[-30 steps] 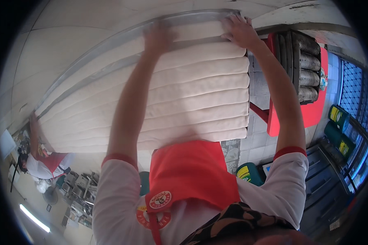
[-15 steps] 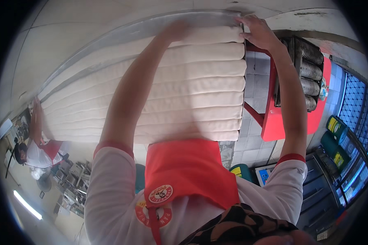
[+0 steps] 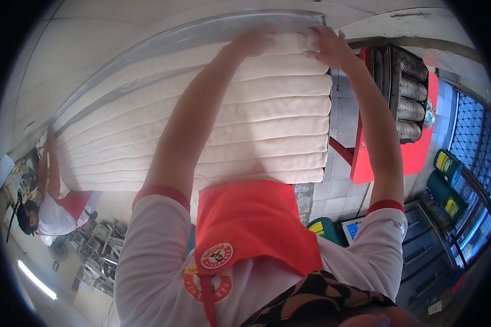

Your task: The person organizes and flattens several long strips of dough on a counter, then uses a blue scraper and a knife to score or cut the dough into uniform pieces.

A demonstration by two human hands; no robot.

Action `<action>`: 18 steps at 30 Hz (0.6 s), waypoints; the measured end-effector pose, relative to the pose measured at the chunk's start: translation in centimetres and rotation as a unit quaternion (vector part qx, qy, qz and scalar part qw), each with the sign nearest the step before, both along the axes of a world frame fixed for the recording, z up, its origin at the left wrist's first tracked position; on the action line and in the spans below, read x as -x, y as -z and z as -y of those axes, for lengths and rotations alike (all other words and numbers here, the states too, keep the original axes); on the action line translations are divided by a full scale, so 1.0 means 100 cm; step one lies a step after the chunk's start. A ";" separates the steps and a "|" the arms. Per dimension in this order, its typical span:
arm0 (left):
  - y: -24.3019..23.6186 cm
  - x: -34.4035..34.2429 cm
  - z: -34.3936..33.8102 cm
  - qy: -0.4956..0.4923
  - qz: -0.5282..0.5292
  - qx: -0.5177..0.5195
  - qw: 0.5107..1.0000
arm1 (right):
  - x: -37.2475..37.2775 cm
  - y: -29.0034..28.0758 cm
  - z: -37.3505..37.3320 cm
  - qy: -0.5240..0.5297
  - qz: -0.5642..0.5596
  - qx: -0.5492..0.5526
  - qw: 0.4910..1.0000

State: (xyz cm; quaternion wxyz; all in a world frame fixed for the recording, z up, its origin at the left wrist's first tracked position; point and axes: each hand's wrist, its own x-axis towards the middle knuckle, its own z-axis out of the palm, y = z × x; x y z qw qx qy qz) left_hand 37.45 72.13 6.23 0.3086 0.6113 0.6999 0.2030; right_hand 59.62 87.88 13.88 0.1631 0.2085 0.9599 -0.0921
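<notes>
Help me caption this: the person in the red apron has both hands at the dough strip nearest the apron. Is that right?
Not quite: the left hand and right hand are at the farthest dough strip, as the head view shows. The apron is red.

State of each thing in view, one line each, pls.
Far dough roll: unbaked, gap on its near side toward left
Other dough rolls: unbaked, side by side
Left hand: at far roll, blurred, grip unclear
Right hand: at far roll's right end
Ridged metal pans: on red table
Light tube: lit
</notes>
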 end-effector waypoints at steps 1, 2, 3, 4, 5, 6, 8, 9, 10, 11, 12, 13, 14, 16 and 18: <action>-0.007 -0.002 0.000 -0.009 0.012 0.043 0.999 | -0.005 0.000 0.011 0.011 -0.015 -0.017 1.000; -0.020 -0.005 -0.004 -0.014 0.024 0.080 0.996 | -0.015 0.013 0.023 0.018 -0.064 -0.034 0.997; -0.022 -0.006 -0.009 -0.015 0.044 0.093 0.995 | -0.031 0.034 0.038 0.024 -0.111 -0.054 0.992; -0.021 -0.005 -0.012 -0.021 0.064 0.107 0.992 | -0.040 0.045 0.048 0.024 -0.157 -0.072 0.985; -0.016 -0.002 -0.010 -0.033 0.084 0.123 0.988 | -0.036 0.041 0.055 0.050 -0.120 -0.059 0.990; -0.012 0.000 -0.009 -0.032 0.067 0.101 0.992 | -0.028 0.038 0.063 0.075 -0.083 -0.047 0.993; -0.007 -0.001 -0.002 -0.027 0.036 0.063 0.997 | -0.015 0.024 0.079 0.114 -0.010 -0.029 0.993; -0.007 0.000 0.001 -0.018 0.047 0.057 0.997 | -0.017 0.030 0.083 0.118 -0.037 -0.047 0.991; -0.009 0.003 0.003 -0.009 0.059 0.052 0.997 | -0.018 0.041 0.088 0.122 -0.065 -0.065 0.988; -0.013 0.003 0.002 0.005 0.071 0.045 0.996 | -0.022 0.046 0.090 0.131 -0.091 -0.085 0.984; -0.013 0.019 0.006 0.024 0.049 0.037 0.998 | -0.013 0.041 0.087 0.134 -0.051 -0.077 0.987; -0.014 0.043 0.016 0.042 0.028 0.029 0.998 | -0.005 0.035 0.082 0.136 -0.011 -0.070 0.988; -0.010 0.063 0.036 0.065 0.010 0.029 0.997 | -0.004 0.034 0.086 0.143 0.035 -0.055 0.988; -0.039 0.117 0.076 0.067 0.056 0.134 0.987 | -0.027 0.050 0.075 0.147 -0.033 -0.058 0.987; -0.033 0.186 0.140 0.063 -0.061 0.139 0.986 | -0.025 0.047 0.080 0.131 -0.077 -0.070 0.986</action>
